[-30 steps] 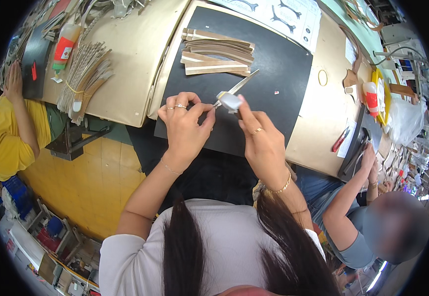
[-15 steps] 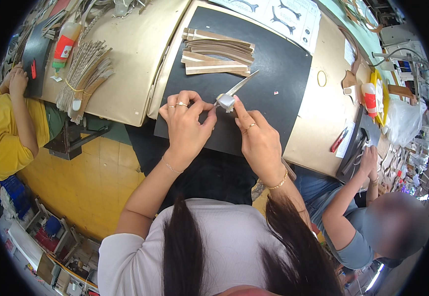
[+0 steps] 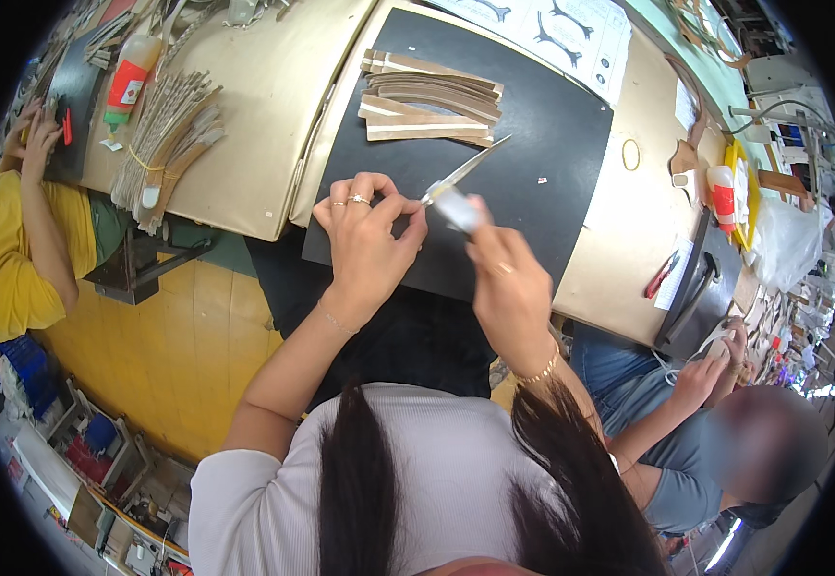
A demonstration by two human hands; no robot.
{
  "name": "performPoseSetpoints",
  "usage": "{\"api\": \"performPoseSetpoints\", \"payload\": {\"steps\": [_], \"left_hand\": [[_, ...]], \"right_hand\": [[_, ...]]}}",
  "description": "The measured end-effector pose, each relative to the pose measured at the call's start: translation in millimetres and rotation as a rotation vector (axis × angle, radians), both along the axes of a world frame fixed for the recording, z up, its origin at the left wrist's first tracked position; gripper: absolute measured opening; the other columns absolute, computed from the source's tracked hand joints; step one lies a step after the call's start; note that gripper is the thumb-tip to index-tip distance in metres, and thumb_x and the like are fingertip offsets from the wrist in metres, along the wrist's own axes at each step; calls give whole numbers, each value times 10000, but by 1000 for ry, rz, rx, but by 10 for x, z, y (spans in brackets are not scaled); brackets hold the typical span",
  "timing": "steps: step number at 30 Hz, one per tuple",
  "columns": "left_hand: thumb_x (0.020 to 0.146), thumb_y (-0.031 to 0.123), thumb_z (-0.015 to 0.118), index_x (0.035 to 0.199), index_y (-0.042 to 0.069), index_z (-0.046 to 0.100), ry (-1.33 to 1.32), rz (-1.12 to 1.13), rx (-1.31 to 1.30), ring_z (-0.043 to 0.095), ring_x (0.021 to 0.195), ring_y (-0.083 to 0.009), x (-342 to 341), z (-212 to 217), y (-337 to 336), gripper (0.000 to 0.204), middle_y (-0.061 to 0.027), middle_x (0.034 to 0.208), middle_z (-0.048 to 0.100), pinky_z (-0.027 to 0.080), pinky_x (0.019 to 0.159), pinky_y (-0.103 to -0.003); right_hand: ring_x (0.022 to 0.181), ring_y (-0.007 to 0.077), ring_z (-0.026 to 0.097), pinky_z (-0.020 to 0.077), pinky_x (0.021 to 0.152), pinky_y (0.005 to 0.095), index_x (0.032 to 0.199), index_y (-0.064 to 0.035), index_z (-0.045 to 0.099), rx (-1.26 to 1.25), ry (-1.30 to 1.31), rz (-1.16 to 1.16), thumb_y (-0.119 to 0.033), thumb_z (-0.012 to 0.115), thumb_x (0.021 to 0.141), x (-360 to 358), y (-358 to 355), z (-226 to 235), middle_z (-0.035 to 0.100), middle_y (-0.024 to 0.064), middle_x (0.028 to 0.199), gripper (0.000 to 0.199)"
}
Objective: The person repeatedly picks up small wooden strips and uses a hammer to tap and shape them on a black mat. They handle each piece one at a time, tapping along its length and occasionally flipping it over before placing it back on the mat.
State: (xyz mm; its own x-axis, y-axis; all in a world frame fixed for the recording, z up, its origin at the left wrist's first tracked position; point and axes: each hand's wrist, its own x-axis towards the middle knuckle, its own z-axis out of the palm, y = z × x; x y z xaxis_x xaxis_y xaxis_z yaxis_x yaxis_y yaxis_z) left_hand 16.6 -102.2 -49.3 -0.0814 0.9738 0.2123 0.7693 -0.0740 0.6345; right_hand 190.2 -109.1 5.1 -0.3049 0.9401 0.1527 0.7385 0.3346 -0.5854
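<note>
Fingers (image 3: 393,206) of the left hand (image 3: 364,245) are pinched together at the base of a thin pointed blade (image 3: 465,171); two rings are worn, and whether a small piece is held between the fingertips cannot be told. Fingers (image 3: 480,226) of the right hand (image 3: 508,288) are closed round a pale, blurred handle (image 3: 454,206) from which the blade runs up and to the right, its tip raised over the mat and ending just short of the strip stack.

Black cutting mat (image 3: 532,144): laid under both hands on the tan worktable (image 3: 264,96). Stack of brown strips (image 3: 432,101) (some with a pale stripe): lying on the mat beyond the blade tip, apart from both hands. Small pale scrap (image 3: 540,180): loose on the mat, right of the blade.

Progress, as judged: the knife is being attended to at its blade end; no strip is under the blade, so the stack appears untouched at present and any cutting is left to do.

Surroundings: bundle of tan strips tied with a band (image 3: 168,134) and an orange bottle (image 3: 129,82) at the table's left; white pattern sheet (image 3: 552,34) above the mat; rubber band (image 3: 632,154) and a second red-and-white bottle (image 3: 723,197) at right. One person in yellow (image 3: 4,259) is seated at left, another in blue (image 3: 667,422) at lower right.
</note>
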Motion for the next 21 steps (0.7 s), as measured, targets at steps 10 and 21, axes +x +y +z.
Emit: {"api": "performPoseSetpoints", "payload": {"steps": [10, 21], "left_hand": [[752, 166, 839, 916, 153, 762, 7, 4, -12, 524, 1036, -226, 22, 64, 11, 182, 4, 1036, 584, 324, 935, -394], [753, 219, 861, 927, 154, 754, 33, -75, -116, 504, 1062, -228, -42, 127, -52, 214, 18, 1002, 580, 299, 925, -408]], "right_hand": [[752, 285, 686, 557, 688, 383, 1450, -87, 591, 63, 164, -111, 42, 674, 917, 177, 26, 98, 688, 129, 960, 555], [806, 257, 674, 543, 707, 369, 1296, -170, 723, 76, -110, -223, -54, 760, 873, 494, 51, -57, 685, 82, 953, 440]]}}
